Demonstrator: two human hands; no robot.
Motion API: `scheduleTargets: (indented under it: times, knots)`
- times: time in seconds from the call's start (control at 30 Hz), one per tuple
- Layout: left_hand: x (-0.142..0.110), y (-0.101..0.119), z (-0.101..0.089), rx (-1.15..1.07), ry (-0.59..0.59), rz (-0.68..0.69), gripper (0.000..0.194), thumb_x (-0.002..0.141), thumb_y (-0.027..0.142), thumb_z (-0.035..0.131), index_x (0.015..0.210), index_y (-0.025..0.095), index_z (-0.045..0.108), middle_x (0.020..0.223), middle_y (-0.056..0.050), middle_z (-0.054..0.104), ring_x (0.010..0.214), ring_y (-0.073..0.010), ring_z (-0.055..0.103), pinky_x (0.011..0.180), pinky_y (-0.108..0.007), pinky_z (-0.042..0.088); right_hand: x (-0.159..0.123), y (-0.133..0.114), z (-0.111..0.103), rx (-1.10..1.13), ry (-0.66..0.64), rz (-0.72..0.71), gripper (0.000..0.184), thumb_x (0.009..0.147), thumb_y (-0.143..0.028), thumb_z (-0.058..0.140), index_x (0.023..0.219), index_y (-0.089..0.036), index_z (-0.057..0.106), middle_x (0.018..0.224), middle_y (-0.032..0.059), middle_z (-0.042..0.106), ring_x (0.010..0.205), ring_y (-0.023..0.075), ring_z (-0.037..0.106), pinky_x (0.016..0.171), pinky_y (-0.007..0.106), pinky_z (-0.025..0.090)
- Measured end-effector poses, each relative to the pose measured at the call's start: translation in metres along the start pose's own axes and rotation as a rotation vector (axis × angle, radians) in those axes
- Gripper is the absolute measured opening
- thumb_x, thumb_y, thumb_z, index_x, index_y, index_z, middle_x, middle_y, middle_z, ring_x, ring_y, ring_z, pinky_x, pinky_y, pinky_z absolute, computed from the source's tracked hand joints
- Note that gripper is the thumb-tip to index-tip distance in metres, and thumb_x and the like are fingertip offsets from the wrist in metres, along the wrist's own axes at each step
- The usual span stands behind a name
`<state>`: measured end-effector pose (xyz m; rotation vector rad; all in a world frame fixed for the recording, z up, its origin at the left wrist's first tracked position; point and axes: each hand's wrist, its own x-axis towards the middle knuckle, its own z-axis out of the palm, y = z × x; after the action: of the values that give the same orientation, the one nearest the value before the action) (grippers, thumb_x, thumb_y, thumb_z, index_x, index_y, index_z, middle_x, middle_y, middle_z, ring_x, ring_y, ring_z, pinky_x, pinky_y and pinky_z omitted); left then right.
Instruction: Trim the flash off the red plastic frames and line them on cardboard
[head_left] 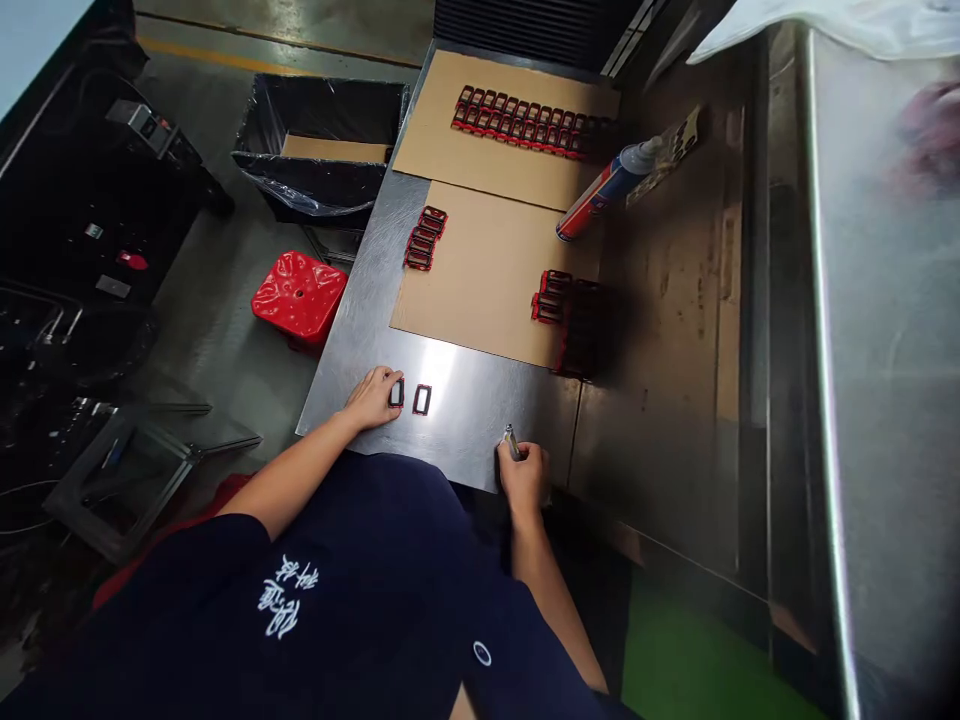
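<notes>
On the bare metal near the table's front edge, my left hand (371, 398) is closed with its fingertips on a small black rectangular frame (396, 405). A second frame (416, 400), black with some red at its rim, lies flat just to the right, apart from my hand. My right hand (526, 475) is wrapped round a slim silvery pen-like tool (511, 440), its tip pointing up and away from me. What kind of tool it is, I cannot tell.
Cardboard sheets (480, 270) on the metal table (345, 350) carry groups of red-and-black frames (517, 125). A spray can (596, 198) stands at the right. Left of the table are a red stool (296, 290) and a black-lined bin (315, 180).
</notes>
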<state>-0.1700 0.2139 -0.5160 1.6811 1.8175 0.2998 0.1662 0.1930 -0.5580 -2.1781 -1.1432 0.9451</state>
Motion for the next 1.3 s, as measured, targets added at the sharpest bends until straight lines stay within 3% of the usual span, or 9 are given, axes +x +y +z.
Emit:
scheduleTargets:
  times: [0.17, 0.33, 0.43, 0.53, 0.67, 0.83, 1.03, 1.17, 1.3]
  knots:
    - [-0.013, 0.013, -0.028, -0.187, -0.057, 0.077, 0.076, 0.072, 0.025, 0.077, 0.142, 0.017, 0.05, 0.137, -0.014, 0.047, 0.124, -0.0279, 0.056, 0.105, -0.041, 0.052, -0.015, -0.022, -0.007, 0.372, -0.123, 0.094, 0.059, 0.064, -0.076, 0.065, 0.082, -0.021, 0.05, 0.069, -0.0012, 0.053, 0.064, 0.0191, 0.056, 0.062, 0.033, 0.054]
    - [-0.044, 0.045, -0.055, -0.561, -0.156, 0.158, 0.083, 0.07, 0.04, 0.083, 0.143, 0.02, 0.048, 0.143, -0.014, 0.046, 0.127, -0.0289, 0.054, 0.098, -0.038, 0.054, -0.083, -0.08, -0.024, 0.676, -0.397, -0.015, 0.059, 0.08, -0.075, 0.065, 0.104, -0.021, 0.063, 0.092, 0.0068, 0.068, 0.088, 0.0248, 0.069, 0.082, 0.044, 0.061]
    - [-0.055, 0.067, -0.067, -0.986, -0.239, 0.049, 0.083, 0.071, 0.056, 0.082, 0.14, 0.021, 0.05, 0.128, -0.012, 0.055, 0.111, -0.0251, 0.061, 0.087, -0.034, 0.053, -0.119, -0.124, -0.033, 0.631, -0.628, -0.397, 0.034, 0.091, -0.051, 0.072, 0.11, -0.023, 0.069, 0.106, 0.0098, 0.071, 0.124, 0.03, 0.06, 0.105, 0.05, 0.051]
    - [-0.062, 0.086, -0.079, -1.196, -0.363, -0.173, 0.067, 0.078, 0.066, 0.072, 0.124, 0.019, 0.058, 0.107, -0.007, 0.06, 0.087, -0.0166, 0.062, 0.072, -0.028, 0.05, -0.133, -0.16, -0.036, 0.458, -0.672, -0.784, 0.022, 0.095, -0.028, 0.069, 0.117, -0.025, 0.071, 0.108, 0.0077, 0.072, 0.14, 0.0277, 0.045, 0.116, 0.05, 0.04]
    - [-0.064, 0.097, -0.09, -1.179, -0.462, -0.322, 0.06, 0.076, 0.072, 0.071, 0.09, 0.015, 0.06, 0.084, -0.002, 0.059, 0.07, -0.0115, 0.055, 0.062, -0.023, 0.043, -0.134, -0.18, -0.025, 0.384, -0.668, -0.924, 0.027, 0.094, -0.023, 0.069, 0.121, -0.026, 0.071, 0.108, 0.0047, 0.073, 0.129, 0.0246, 0.055, 0.11, 0.042, 0.047]
    - [-0.063, 0.092, -0.097, -1.008, -0.547, -0.326, 0.073, 0.077, 0.087, 0.052, 0.084, 0.014, 0.061, 0.074, -0.003, 0.061, 0.064, -0.0142, 0.057, 0.06, -0.027, 0.045, -0.13, -0.176, -0.016, 0.631, -0.802, -0.525, 0.028, 0.09, -0.038, 0.078, 0.113, -0.022, 0.076, 0.106, 0.0071, 0.074, 0.097, 0.0228, 0.071, 0.093, 0.038, 0.058]
    - [-0.068, 0.086, -0.106, -1.004, -0.487, -0.021, 0.058, 0.089, 0.069, 0.058, 0.115, 0.017, 0.057, 0.094, -0.007, 0.065, 0.08, -0.0181, 0.065, 0.07, -0.031, 0.053, -0.119, -0.171, -0.02, 0.947, -0.947, -0.021, 0.039, 0.072, -0.046, 0.092, 0.1, -0.022, 0.079, 0.091, 0.0061, 0.076, 0.087, 0.0251, 0.074, 0.09, 0.041, 0.06]
    - [-0.072, 0.087, -0.11, -0.724, -0.233, 0.274, 0.078, 0.078, 0.046, 0.08, 0.143, 0.022, 0.044, 0.136, -0.015, 0.054, 0.118, -0.028, 0.06, 0.09, -0.039, 0.057, -0.12, -0.179, -0.02, 1.031, -0.864, 0.097, 0.041, 0.067, -0.049, 0.093, 0.095, -0.022, 0.079, 0.094, 0.0067, 0.076, 0.09, 0.0277, 0.073, 0.097, 0.048, 0.058]
    - [-0.07, 0.089, -0.111, -0.385, -0.074, 0.502, 0.079, 0.076, 0.024, 0.079, 0.146, 0.024, 0.043, 0.138, -0.015, 0.052, 0.125, -0.0294, 0.057, 0.098, -0.043, 0.056, -0.123, -0.186, -0.02, 1.049, -0.877, 0.14, 0.044, 0.063, -0.052, 0.093, 0.09, -0.021, 0.078, 0.089, 0.0073, 0.076, 0.084, 0.0276, 0.073, 0.095, 0.048, 0.059]
